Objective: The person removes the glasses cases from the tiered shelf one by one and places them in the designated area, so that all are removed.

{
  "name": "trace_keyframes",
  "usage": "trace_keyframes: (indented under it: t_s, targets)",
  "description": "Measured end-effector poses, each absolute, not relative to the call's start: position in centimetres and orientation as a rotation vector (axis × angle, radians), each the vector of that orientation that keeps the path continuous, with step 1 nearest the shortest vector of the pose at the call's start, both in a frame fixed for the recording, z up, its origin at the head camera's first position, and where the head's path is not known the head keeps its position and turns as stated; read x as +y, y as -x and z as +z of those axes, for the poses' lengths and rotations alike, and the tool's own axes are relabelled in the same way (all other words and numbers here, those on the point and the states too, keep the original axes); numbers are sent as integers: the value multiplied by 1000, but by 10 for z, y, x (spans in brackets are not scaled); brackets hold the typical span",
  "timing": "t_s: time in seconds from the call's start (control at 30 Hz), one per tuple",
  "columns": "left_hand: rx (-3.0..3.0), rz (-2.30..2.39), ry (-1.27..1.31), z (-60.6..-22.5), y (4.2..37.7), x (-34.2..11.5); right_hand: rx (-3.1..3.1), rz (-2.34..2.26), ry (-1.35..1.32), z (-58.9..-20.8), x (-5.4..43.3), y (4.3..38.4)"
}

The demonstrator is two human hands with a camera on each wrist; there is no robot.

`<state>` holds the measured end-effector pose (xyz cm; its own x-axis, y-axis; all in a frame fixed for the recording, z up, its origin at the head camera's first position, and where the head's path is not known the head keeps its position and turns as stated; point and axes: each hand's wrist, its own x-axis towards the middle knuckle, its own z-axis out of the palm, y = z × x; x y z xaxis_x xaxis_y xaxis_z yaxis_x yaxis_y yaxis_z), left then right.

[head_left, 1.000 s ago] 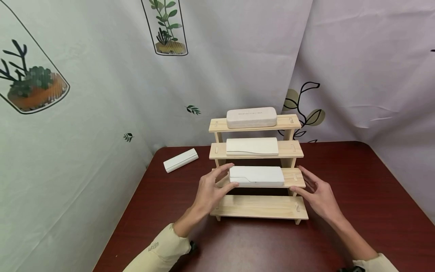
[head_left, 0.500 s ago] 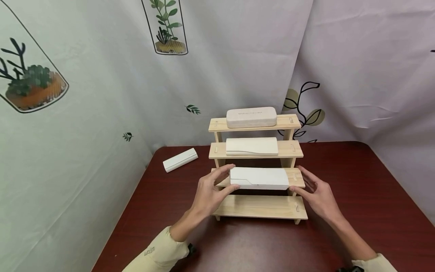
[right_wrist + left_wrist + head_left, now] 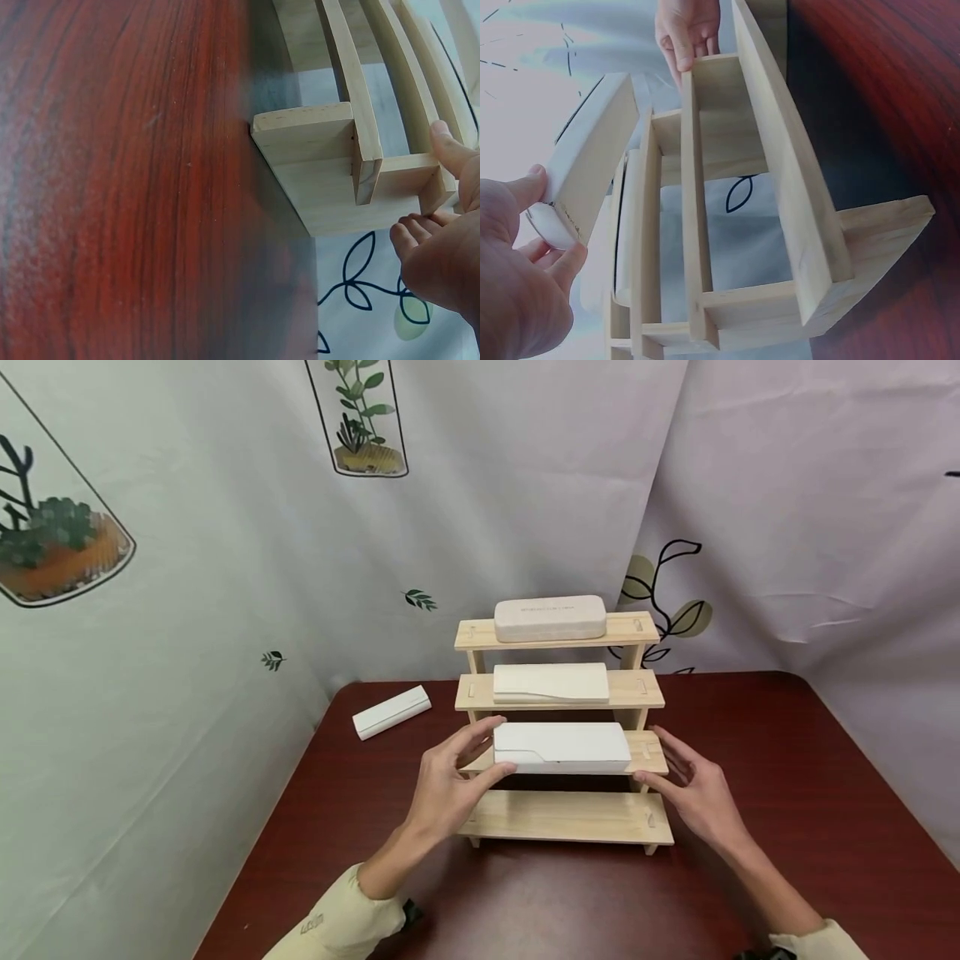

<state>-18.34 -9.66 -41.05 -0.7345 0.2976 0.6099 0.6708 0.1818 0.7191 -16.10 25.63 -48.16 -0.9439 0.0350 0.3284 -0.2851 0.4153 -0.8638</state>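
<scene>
My left hand pinches the left end of a white glasses case between thumb and fingers. In the left wrist view that case stands off the shelf edge, with a gap below it. It appears over the second shelf from the bottom of a four-step wooden display stand. My right hand holds the right end of that same shelf, thumb at the front edge and fingers behind. A cream flap case lies on the shelf above, and a pale rounded case sits on the top shelf.
A slim white case lies at an angle on the dark red table, left of the stand. Behind the table hangs a pale curtain with plant prints, close to the stand's back.
The case in my left hand shifted towards me and right, then back and left, staying near its shelf. My right hand keeps its place on the stand. The head view has turned slightly.
</scene>
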Motion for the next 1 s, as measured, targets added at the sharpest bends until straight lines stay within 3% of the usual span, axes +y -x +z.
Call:
trace_keyframes:
  t_s: [1.0]
  targets:
    - [-2065, -1615, 730, -372, 188, -142, -2332, 1554, -252, -485, 254, 160]
